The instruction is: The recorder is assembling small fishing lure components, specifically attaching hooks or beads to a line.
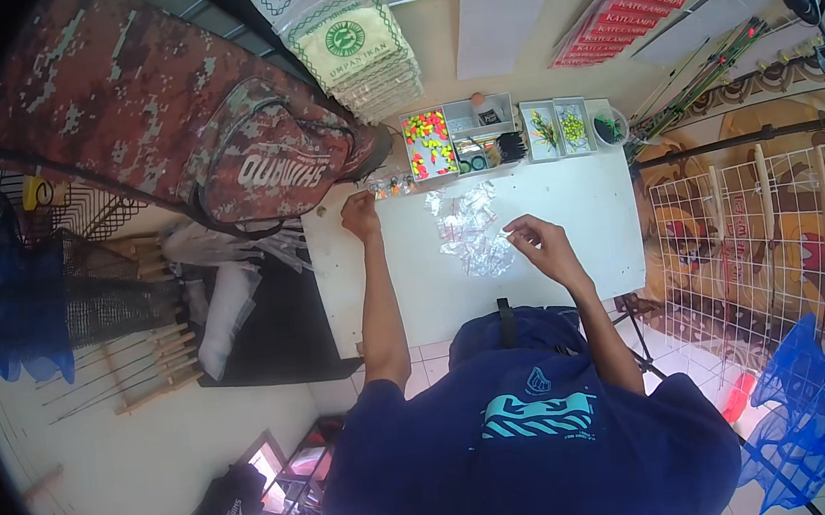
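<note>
At the table's far left, my left hand (360,216) is closed, its fingertips beside a row of small clear packets with orange and dark bits (393,188). What its fingers hold, if anything, is too small to make out. My right hand (544,247) hovers at the right edge of a loose pile of small clear plastic bags (470,226). Its thumb and forefinger come together in a pinch, with a tiny pale glint at the tips that I cannot identify. Beyond the pile stands a divided white tray (465,134) with red and yellow pieces (429,143) in its left compartment.
Right of the tray are a smaller white box (554,107) of green and yellow pieces and a round tub (610,126). The white table (578,210) carries all this. A camouflage bag (261,158) leans in at the left; packets (355,42) and fishing rods (696,87) line the back.
</note>
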The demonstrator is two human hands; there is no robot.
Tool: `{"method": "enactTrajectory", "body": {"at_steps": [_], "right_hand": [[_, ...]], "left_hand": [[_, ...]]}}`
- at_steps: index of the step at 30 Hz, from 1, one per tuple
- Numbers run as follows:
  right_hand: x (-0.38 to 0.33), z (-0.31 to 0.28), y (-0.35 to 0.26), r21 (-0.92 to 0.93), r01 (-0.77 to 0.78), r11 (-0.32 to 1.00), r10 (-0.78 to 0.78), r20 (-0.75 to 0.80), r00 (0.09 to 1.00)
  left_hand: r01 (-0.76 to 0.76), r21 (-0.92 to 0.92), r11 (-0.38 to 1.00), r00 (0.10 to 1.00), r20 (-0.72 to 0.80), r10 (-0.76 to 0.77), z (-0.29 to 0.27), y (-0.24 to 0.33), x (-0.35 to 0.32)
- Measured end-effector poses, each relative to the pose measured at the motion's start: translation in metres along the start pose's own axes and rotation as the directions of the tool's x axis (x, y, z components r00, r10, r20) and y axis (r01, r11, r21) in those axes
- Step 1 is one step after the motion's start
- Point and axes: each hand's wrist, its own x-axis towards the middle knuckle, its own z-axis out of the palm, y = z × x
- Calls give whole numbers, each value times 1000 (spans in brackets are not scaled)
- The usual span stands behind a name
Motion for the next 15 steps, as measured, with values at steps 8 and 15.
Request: {"method": "enactTrajectory", "body": {"at_steps": [8, 15], "right_hand": [[2, 4, -4, -36, -21, 999, 23, 57, 998], [3, 4, -6, -42, -18, 999, 21, 70, 997]], "left_hand": [[-1, 149, 989, 997, -75, 13, 3, 15, -8], [-30, 116, 993, 998, -51, 37, 6, 32, 0]]}}
